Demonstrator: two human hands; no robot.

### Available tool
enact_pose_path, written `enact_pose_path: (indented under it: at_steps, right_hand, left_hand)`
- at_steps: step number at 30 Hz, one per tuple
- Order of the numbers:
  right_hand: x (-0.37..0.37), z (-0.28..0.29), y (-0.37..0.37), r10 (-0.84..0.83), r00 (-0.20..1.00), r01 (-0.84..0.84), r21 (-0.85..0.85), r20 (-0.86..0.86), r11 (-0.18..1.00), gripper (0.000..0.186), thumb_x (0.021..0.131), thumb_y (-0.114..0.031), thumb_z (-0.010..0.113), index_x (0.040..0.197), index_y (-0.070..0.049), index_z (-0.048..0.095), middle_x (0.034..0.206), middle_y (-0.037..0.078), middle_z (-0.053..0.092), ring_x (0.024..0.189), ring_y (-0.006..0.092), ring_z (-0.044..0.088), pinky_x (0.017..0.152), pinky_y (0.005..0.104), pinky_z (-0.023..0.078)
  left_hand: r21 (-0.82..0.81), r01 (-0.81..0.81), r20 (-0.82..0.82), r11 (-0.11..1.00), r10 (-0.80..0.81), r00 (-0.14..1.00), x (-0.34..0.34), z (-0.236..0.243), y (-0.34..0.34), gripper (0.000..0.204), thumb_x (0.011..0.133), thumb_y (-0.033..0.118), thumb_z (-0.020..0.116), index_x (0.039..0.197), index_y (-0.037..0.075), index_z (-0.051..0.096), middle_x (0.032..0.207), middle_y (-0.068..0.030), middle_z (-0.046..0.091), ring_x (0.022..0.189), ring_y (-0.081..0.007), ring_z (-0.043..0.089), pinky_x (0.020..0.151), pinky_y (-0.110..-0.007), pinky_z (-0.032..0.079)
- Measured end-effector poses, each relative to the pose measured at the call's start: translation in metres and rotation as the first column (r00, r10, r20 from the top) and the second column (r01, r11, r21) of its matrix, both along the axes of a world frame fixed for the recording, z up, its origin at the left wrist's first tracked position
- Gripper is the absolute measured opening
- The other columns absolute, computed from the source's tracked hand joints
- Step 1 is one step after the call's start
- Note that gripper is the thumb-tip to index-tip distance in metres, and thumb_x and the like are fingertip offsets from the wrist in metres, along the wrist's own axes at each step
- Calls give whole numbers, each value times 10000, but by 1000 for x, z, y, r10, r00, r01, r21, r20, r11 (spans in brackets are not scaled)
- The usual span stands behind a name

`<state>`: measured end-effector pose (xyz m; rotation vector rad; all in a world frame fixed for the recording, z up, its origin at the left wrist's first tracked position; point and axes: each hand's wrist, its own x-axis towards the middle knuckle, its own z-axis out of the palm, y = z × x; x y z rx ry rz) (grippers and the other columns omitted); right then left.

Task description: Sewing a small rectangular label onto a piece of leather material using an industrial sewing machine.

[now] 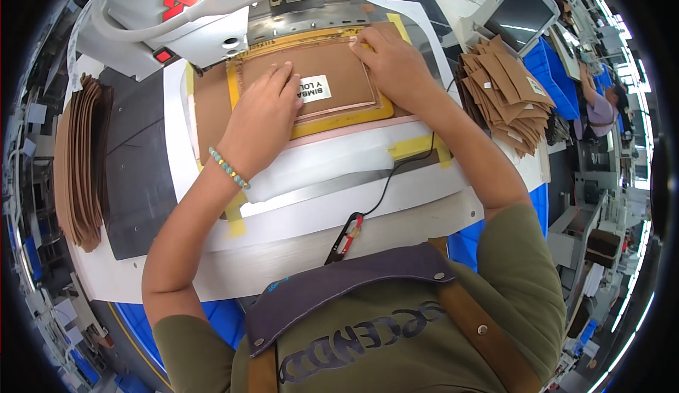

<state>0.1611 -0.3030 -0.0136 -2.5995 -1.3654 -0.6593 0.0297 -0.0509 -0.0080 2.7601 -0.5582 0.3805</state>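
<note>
A flat brown panel (332, 67) with a white printed label (315, 88) lies inside a yellow frame (346, 119) under the head of a white sewing machine (212, 0). My left hand (265, 113) rests flat on the panel's left part, fingers stretched out beside the label. At the panel's far right corner, my right hand (389, 60) has its fingers bent, thumb and fingertips closed on the edge. What lies beneath those fingertips is partly hidden.
A stack of brown pieces (81, 159) stands at the left, and a loose pile of brown pieces (502, 92) lies at the right near a screen (522, 14) and blue bin (552, 74). Black-and-red thread snips (345, 239) lie near the table's front edge. Another person (601, 110) works far right.
</note>
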Motion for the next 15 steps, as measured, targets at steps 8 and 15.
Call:
enact_pose_path:
  at_steps: [8, 15]
  right_hand:
    - [1, 2, -2, 33, 999, -33, -2, -1, 999, 249, 980, -130, 620, 1208, -80, 706, 1135, 55, 630, 1087, 270, 641, 854, 398, 573]
    - [3, -2, 0, 58, 998, -58, 15, 23, 998, 225, 942, -100, 629, 1145, -47, 711, 1135, 61, 632, 1064, 255, 644, 857, 389, 572]
  left_hand:
    - [159, -59, 63, 986, 49, 997, -4, -3, 14, 409, 1012, 191, 623, 1358, -28, 621, 1451, -192, 587, 1314, -409, 548, 1109, -469, 454]
    - [178, -46, 76, 983, 32, 997, 1, -5, 18, 415, 1002, 204, 634, 1340, -37, 625, 1428, -189, 599, 1275, -414, 562, 1095, -478, 465]
